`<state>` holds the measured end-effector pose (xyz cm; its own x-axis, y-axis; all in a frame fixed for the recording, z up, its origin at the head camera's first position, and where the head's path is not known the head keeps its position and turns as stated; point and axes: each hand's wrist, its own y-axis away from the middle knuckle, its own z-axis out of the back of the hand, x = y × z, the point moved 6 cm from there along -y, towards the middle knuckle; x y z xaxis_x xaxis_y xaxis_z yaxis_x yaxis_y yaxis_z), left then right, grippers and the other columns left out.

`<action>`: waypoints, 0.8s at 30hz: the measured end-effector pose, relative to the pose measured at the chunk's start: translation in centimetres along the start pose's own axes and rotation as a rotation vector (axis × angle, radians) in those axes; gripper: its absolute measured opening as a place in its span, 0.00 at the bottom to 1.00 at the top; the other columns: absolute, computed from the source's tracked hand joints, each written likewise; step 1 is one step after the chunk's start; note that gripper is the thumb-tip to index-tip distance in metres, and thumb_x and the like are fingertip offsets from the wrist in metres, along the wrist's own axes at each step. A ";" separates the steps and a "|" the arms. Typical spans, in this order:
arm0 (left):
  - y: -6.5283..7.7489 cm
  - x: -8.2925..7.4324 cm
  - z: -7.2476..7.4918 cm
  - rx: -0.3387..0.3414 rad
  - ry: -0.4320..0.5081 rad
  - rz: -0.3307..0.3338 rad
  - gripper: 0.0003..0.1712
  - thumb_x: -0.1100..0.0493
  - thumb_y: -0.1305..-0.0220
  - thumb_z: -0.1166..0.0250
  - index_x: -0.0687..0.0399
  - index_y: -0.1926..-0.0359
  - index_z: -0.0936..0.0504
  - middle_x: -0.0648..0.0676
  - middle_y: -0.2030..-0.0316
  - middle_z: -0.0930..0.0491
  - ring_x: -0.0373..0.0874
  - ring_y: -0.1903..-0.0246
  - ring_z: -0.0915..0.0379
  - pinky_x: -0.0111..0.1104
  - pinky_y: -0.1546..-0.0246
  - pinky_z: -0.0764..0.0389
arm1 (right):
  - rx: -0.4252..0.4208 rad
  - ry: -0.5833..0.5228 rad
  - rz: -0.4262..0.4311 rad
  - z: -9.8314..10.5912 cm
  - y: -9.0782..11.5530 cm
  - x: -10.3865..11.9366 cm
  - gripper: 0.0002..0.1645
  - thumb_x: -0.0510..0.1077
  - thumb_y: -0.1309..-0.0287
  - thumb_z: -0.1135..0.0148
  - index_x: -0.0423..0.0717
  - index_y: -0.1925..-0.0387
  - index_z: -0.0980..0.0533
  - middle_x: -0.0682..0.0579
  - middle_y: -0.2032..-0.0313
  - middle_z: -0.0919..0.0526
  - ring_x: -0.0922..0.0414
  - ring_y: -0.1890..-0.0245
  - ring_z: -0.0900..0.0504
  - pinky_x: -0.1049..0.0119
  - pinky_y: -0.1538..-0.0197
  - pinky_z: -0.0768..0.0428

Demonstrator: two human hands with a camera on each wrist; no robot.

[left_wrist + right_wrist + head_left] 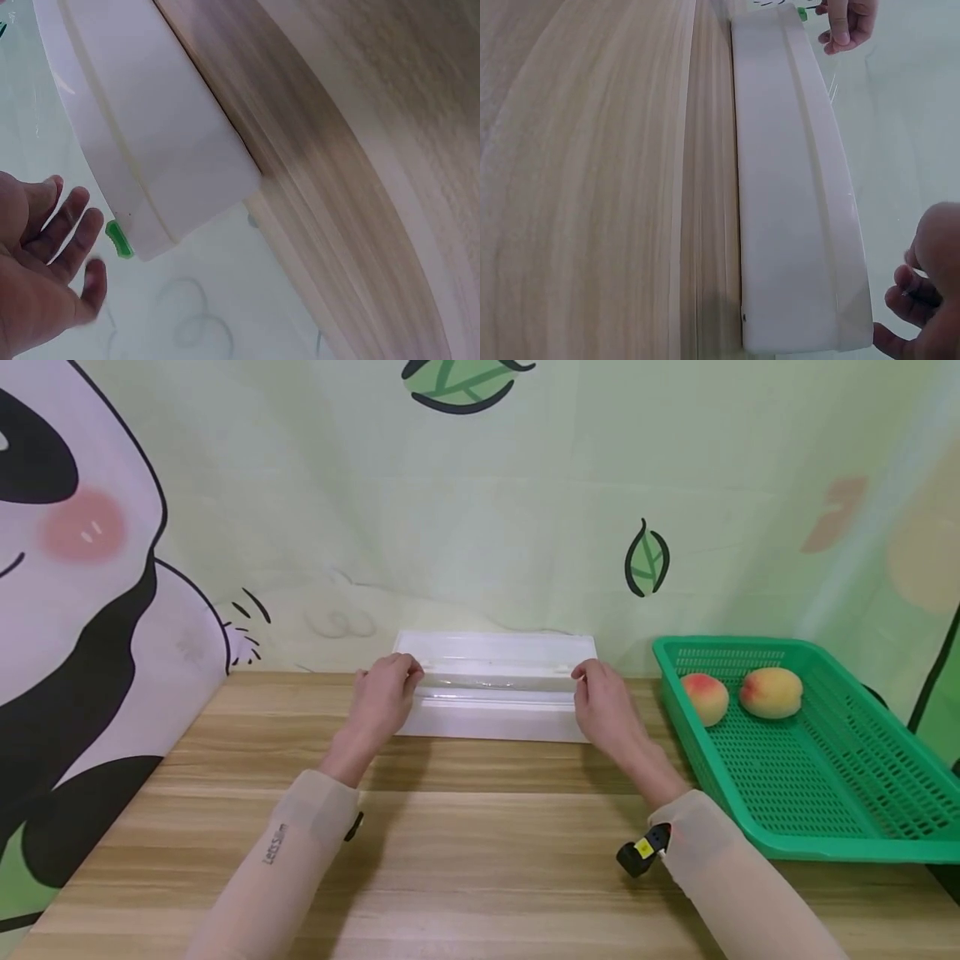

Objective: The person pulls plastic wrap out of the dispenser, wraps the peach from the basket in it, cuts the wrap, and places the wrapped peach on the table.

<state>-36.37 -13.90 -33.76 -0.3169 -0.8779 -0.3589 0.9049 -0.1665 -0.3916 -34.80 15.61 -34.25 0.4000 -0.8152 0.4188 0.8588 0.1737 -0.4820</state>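
Box (172, 112) is cut off @ top, L wrist cam, & basket (862, 849) @ R edge, head cam.

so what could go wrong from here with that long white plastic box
The long white plastic box sits near the back edge of the wood-grain table, so a backward push might slide it off.
Shiny clear film shows between the left hand and right hand; an uneven pull could crease it.
The small green ridged piece at one box end is close to the left hand, which might knock it.
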 end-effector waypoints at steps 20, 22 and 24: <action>0.2 0.8 0.6 0.080 0.101 -0.071 0.08 0.68 0.36 0.35 0.68 0.56 0.18 0.58 0.61 0.22 0.52 0.58 0.24 0.36 0.56 0.25 | -0.010 0.033 -0.010 0.1 0.0 0.1 0.05 0.36 0.36 0.37 0.35 0.65 0.19 0.43 0.63 0.23 0.46 0.59 0.23 0.58 0.53 0.26; 0.2 0.7 0.7 0.058 0.080 -0.084 0.06 0.70 0.35 0.36 0.68 0.59 0.17 0.58 0.63 0.21 0.52 0.59 0.22 0.36 0.57 0.24 | -0.022 0.041 0.000 0.2 0.0 0.1 0.05 0.36 0.37 0.37 0.35 0.65 0.19 0.43 0.63 0.22 0.46 0.58 0.23 0.57 0.52 0.27; 0.1 0.7 0.8 0.038 0.067 -0.087 0.05 0.70 0.35 0.37 0.68 0.61 0.16 0.58 0.64 0.20 0.52 0.60 0.22 0.35 0.58 0.24 | -0.034 0.048 0.009 0.2 -0.1 0.1 0.06 0.35 0.38 0.36 0.34 0.66 0.18 0.42 0.61 0.20 0.45 0.55 0.23 0.56 0.49 0.28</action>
<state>-36.28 -14.85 -33.38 -0.4118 -0.8277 -0.3813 0.8828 -0.2586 -0.3921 -34.76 15.64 -34.01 0.3907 -0.8396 0.3773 0.8438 0.1629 -0.5113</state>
